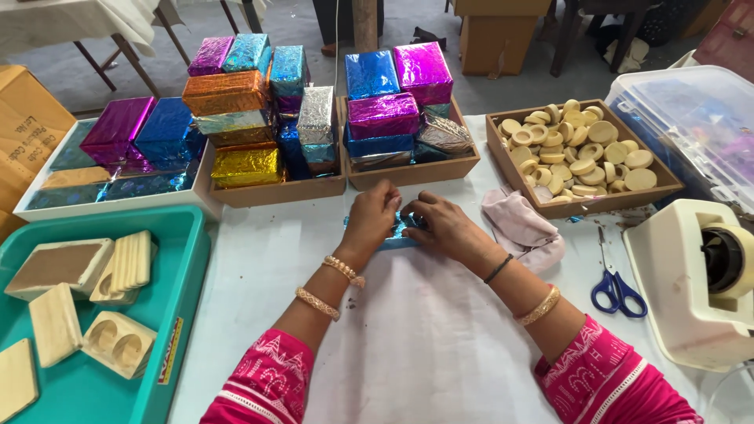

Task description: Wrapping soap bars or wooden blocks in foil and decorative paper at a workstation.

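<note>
— What can't you make out?
— The blue foil piece (395, 230): both hands cover most of it, so its shape is unclear.
— And at the edges?
— The tape dispenser (701, 283) and clear plastic bin (691, 118) are cut off at the tabletop's right edge; one wooden block (16, 378) runs off the left.

Foil-wrapped rectangular packages (259, 102) in purple, blue, orange, gold and silver stand stacked in a wooden tray (279, 191) at the back of the desk. A second wooden tray (412, 171) beside it holds blue, magenta and silver ones. More purple and blue packages (137, 129) lie in a white tray (118, 206) to the left. A brown cardboard box (23, 129) stands at the far left, and a red-and-yellow label (169, 351) sits on the teal tray's rim.
</note>
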